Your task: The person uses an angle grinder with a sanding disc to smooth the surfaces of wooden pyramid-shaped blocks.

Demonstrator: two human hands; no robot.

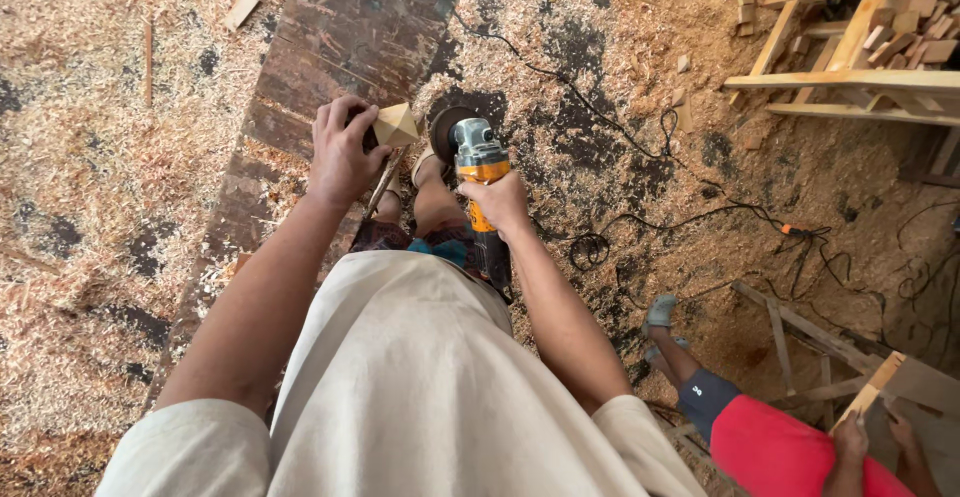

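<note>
My left hand (342, 155) grips a small pale wooden piece (397, 125) with faceted, angled faces, held just above a dark worn plank (340, 27). My right hand (497, 200) is wrapped around the orange and grey body of an angle grinder (480, 162). The grinder's round disc (442, 132) sits right beside the wooden piece, very close to it or touching. My leg and foot (428, 182) show below, between the two hands.
Sawdust and shavings cover the floor. A black power cable (640, 157) snakes rightward from the grinder. A wooden frame (850, 79) loaded with small blocks stands at top right. Another person in red (790, 447) sits at bottom right, holding a wooden stick (872, 387).
</note>
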